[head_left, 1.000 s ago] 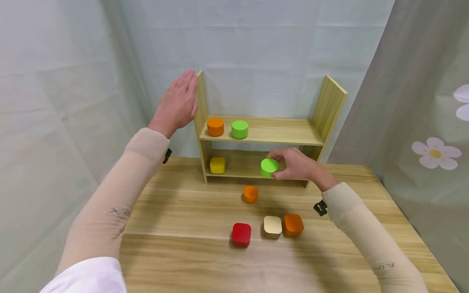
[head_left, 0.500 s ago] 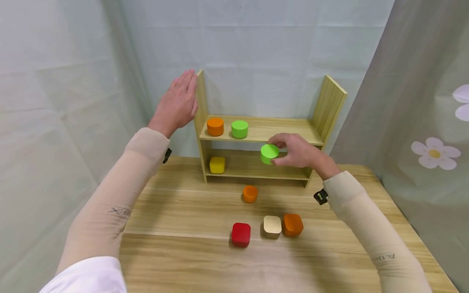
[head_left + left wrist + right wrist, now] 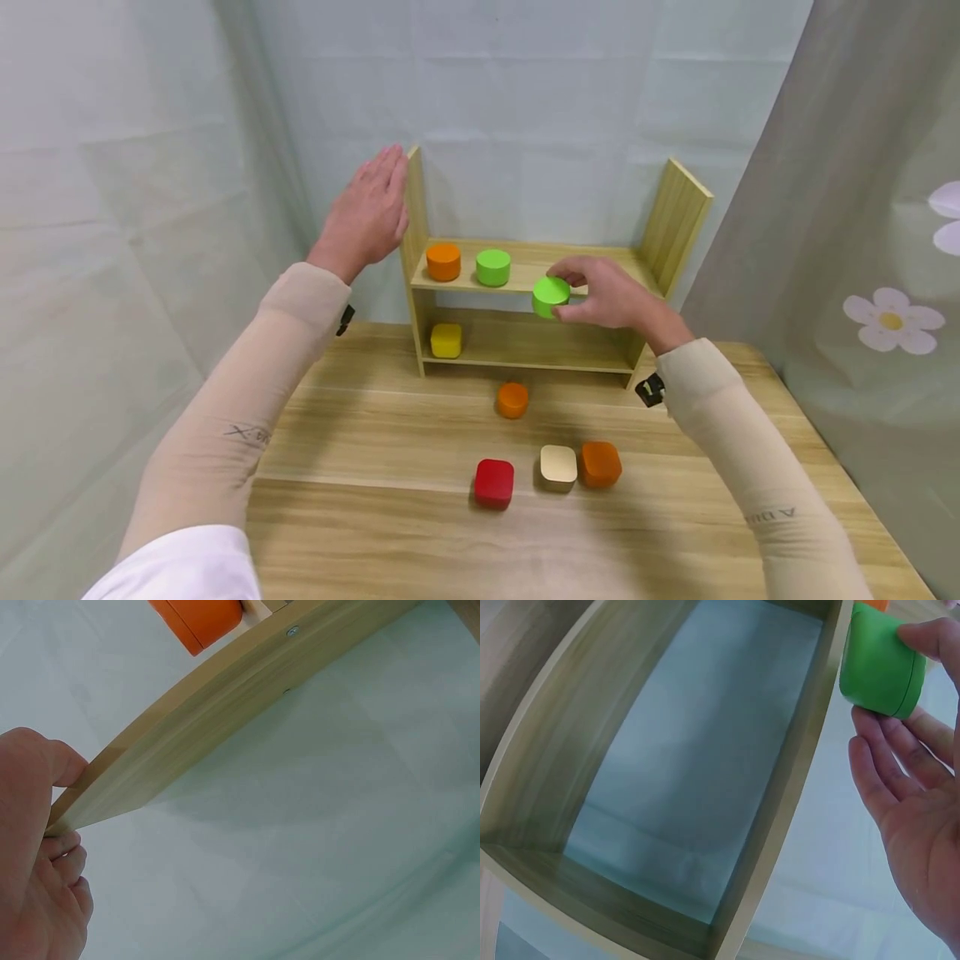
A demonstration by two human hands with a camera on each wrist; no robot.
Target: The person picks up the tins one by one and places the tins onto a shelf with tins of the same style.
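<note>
The right hand (image 3: pixel 611 293) pinches a bright green round wooden block (image 3: pixel 551 295) between thumb and curled fingers, holding it in the air just in front of the front edge of the upper board of a small light wooden two-tier shelf (image 3: pixel 675 212), a little right of the shelf's middle. The block is a short, squat cylinder with a flat, smooth, matte top and a faint seam running round its side near one end, which shows in the right wrist view (image 3: pixel 880 664), where the fingertips (image 3: pixel 870 724) lie along its side and the thumb closes on it from the other side. The left hand (image 3: pixel 369 212) is flat, fingers straight and together, laid against the outer face of the shelf's left upright; in the left wrist view (image 3: pixel 37 862) the thumb lies over the upright's edge. On the upper board stand an orange round block (image 3: pixel 443 261) at the left and a second green round block (image 3: pixel 492 267) just right of it, near but apart. On the lower board, at the left, sits a yellow rounded square block (image 3: pixel 446 340). On the wooden table (image 3: pixel 360 517) in front of the shelf lies a small orange round block (image 3: pixel 512 399), and nearer still a row: a red rounded square block (image 3: pixel 494 482), a cream rounded square block (image 3: pixel 558 464) and an orange rounded square block (image 3: pixel 601 463), the last two just beside each other.
</note>
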